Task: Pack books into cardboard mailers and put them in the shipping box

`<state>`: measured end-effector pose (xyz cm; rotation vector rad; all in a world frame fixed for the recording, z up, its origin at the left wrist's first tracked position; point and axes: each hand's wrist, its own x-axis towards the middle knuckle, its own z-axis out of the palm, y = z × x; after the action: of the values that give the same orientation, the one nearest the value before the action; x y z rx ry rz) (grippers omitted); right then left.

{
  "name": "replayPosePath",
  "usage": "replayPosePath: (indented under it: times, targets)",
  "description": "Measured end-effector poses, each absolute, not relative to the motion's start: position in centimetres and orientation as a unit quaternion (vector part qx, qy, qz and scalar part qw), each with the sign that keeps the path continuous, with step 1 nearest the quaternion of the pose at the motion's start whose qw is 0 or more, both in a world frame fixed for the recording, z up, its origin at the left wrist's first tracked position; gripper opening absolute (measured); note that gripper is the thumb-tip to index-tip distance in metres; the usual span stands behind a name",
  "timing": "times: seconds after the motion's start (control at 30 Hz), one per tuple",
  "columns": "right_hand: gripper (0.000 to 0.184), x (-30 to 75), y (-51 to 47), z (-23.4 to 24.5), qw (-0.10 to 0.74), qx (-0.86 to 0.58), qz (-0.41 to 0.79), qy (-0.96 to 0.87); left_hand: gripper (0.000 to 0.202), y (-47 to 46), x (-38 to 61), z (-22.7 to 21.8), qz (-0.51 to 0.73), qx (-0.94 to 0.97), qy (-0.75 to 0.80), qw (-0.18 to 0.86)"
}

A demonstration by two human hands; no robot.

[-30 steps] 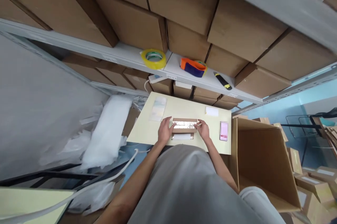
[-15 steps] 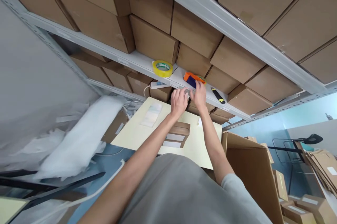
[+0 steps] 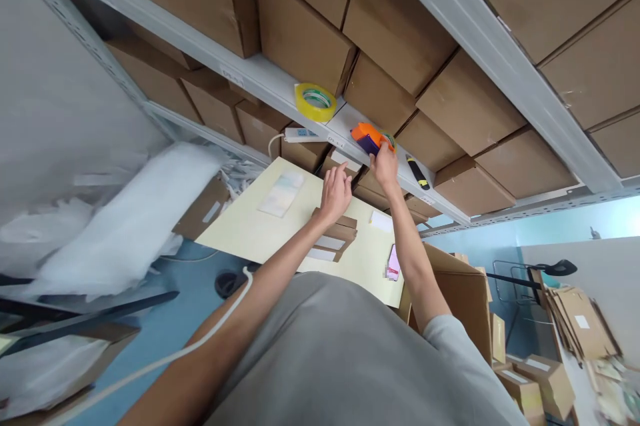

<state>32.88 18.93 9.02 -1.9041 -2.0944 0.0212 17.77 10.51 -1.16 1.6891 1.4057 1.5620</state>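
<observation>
My right hand (image 3: 385, 163) is closed on the near end of the orange and dark-blue tape dispenser (image 3: 366, 137). The tape dispenser is at the front edge of the shelf (image 3: 280, 94); I cannot tell whether its base is clear of the surface. My left hand (image 3: 336, 193) is unloaded, fingers loosely bent and slightly spread, positioned over the far part of the table (image 3: 235, 229).

A small cardboard box (image 3: 344, 231) with white labels lies on the table, partly covered by my left hand and forearm; contact between hand and box cannot be determined. To its left lies a pale packet (image 3: 281, 193). To its right lie a white paper (image 3: 381, 221) and, nearer to me, a phone (image 3: 394, 262).

On the shelf, a yellow tape roll (image 3: 315, 115) lies flat to the left of the dispenser; a black and yellow cutter (image 3: 417, 173) lies to the right.
</observation>
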Motion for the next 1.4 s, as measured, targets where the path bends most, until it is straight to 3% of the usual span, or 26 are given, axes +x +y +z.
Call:
replayPosePath:
  times: [0.2,0.37,0.83,1.03,1.27,1.4]
  targets:
    - [0.044,31.8,9.1,4.2,0.37,-0.601,0.222,-0.673,0.021,5.8,19.2,-2.6,0.612,0.502,0.5,0.351]
    - [0.053,31.0,2.4,0.9,0.412,-0.618,0.322,-0.587,0.018,0.8,19.5,-4.9,0.6,0.464,0.5,0.419]
    - [0.054,31.4,-6.9,-0.7,0.263,-0.715,0.343,-0.549,0.034,-6.5,16.1,-9.1,0.474,0.507,0.424,0.581]
    - [0.047,30.8,-8.5,0.9,0.176,-0.684,0.26,-0.658,0.051,-4.5,11.9,-7.0,0.564,0.476,0.447,0.505]
    - [0.03,32.2,-8.2,2.6,0.103,-0.598,0.119,-0.786,0.03,-2.7,7.3,-3.0,0.532,0.629,0.421,0.379]
    - [0.028,33.1,-7.7,2.9,0.092,-0.565,0.071,-0.817,0.029,-2.7,6.2,-2.4,0.538,0.655,0.415,0.332]
